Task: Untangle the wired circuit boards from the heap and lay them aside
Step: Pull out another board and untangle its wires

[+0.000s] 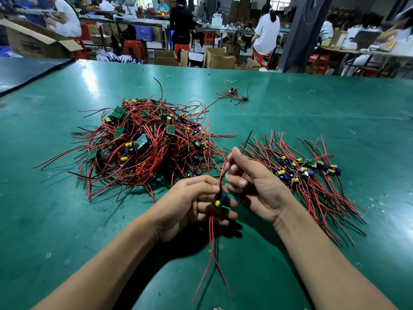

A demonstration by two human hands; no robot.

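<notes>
Wired green circuit boards with red and black leads are lying in a tangled heap [145,144] just beyond the left hand [190,202]. That hand is pinching one small board with yellow and blue parts [220,199], whose red leads are dangling past the wrist. The right hand [252,182], just beside it, is gripping that board's upper wires. Sorted boards [308,173] are fanning out right of the right hand. Both hands are working over the green table [290,104] between the piles, its far edge well beyond them.

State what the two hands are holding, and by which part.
One wired circuit board. The left hand holds the board itself; the right hand pinches its upper wires.
</notes>
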